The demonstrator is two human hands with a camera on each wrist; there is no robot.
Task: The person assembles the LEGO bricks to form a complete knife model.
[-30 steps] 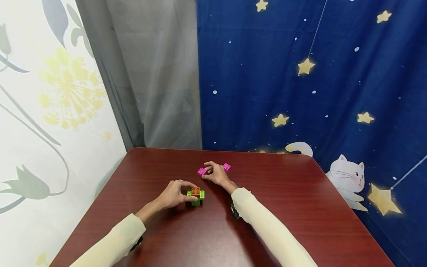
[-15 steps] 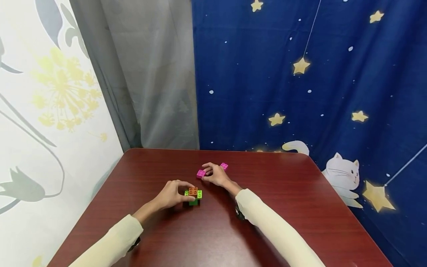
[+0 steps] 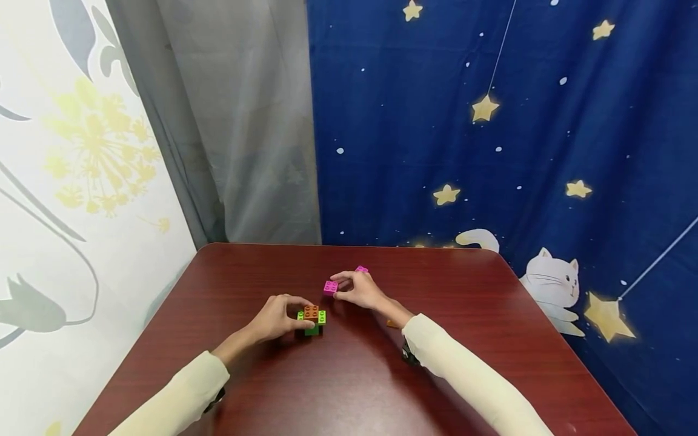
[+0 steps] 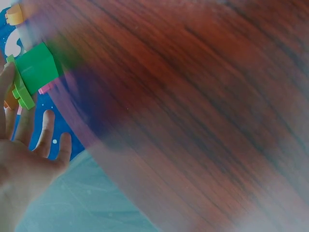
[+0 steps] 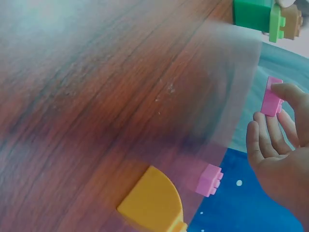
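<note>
L hand [image 3: 280,319] is gripping the part-built stack [image 3: 311,313], R hand [image 3: 362,291] fingers are pinching a pink brick [image 3: 330,287], unattached, w/ 2nd pink brick [image 5: 208,181] & yellow pc [image 5: 153,200] lying loose.

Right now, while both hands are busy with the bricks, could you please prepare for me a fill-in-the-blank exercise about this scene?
The right hand pinches a ____ brick.
The left hand holds a stack with an orange brick at its ____.
The curtain with the stars is ____.

Missing words: pink; top; blue.
</note>
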